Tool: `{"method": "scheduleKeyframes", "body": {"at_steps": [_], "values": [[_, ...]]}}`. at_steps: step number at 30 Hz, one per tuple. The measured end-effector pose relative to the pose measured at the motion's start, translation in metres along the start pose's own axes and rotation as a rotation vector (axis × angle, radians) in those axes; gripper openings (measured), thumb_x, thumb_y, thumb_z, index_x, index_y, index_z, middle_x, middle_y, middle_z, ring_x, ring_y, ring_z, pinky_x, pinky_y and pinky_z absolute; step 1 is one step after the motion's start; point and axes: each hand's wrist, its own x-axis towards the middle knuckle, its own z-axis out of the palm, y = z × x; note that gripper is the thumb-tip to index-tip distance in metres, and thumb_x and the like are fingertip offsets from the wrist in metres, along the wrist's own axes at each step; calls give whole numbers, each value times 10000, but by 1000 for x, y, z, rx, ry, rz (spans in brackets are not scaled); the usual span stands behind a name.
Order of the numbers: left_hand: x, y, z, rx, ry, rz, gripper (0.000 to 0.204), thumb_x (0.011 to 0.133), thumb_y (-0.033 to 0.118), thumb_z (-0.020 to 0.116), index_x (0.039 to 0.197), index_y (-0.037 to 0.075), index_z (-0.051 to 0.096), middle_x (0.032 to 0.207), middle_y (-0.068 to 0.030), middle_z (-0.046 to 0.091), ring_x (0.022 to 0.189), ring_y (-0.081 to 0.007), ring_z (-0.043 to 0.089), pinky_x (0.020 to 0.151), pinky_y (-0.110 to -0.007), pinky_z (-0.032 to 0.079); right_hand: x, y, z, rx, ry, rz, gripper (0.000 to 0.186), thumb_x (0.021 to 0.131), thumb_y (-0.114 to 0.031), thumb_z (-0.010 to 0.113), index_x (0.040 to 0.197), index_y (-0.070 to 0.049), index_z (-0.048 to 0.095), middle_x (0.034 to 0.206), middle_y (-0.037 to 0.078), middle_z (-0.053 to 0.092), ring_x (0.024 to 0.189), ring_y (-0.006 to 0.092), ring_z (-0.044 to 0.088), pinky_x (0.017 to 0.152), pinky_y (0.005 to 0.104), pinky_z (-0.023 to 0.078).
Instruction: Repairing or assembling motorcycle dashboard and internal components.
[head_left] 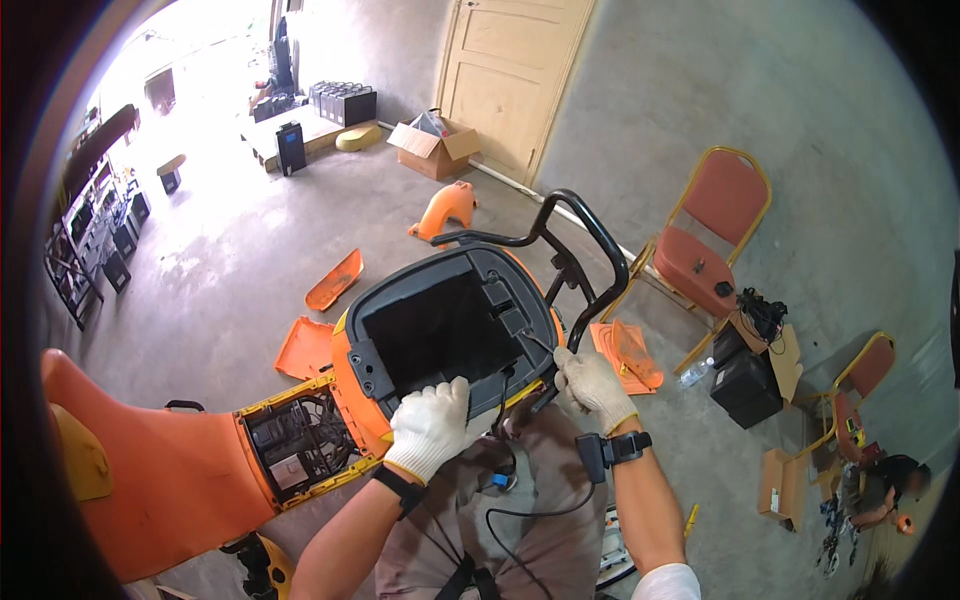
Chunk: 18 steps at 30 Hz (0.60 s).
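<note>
So far, orange panels [335,280] lie off on the floor [225,290]; black bin [420,267] is still on the scooter [185,455]. Your R hand [593,385] grips a thin tool [539,342] at its rim; L hand [430,422] curled there, can't tell if gripping. Fastener work prob. unfinished.

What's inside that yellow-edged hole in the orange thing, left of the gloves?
Inside the yellow-edged hole are tangled dark wires and a pale, boxy part. Whatever lies underneath is covered by them, so I can't tell.
</note>
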Motion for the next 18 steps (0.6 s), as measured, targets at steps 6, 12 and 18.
{"method": "scheduleKeyframes", "body": {"at_steps": [6,12,18], "values": [[1,-1,3,-1,-31,-20,619,854,647,643,1025,55,589,854,-178,696,767,-342,708,682,-448,570,-13,8,27,35,143,-139,557,1011,-454,463,706,-24,645,514,53,531,420,194,537,463,354,427],[2,2,-1,24,-9,-21,603,865,640,627,1017,58,589,882,-174,698,806,-342,710,695,-454,569,-19,6,39,-13,179,-156,596,1010,-458,416,760,8,689,538,109,585,473,241,614,515,399,487],[1,7,-5,20,-92,-33,647,870,634,621,1129,42,598,983,-164,709,909,-331,708,765,-464,561,-20,14,30,91,124,-163,564,1004,-437,434,813,11,716,539,99,579,464,229,599,509,386,483]]}}
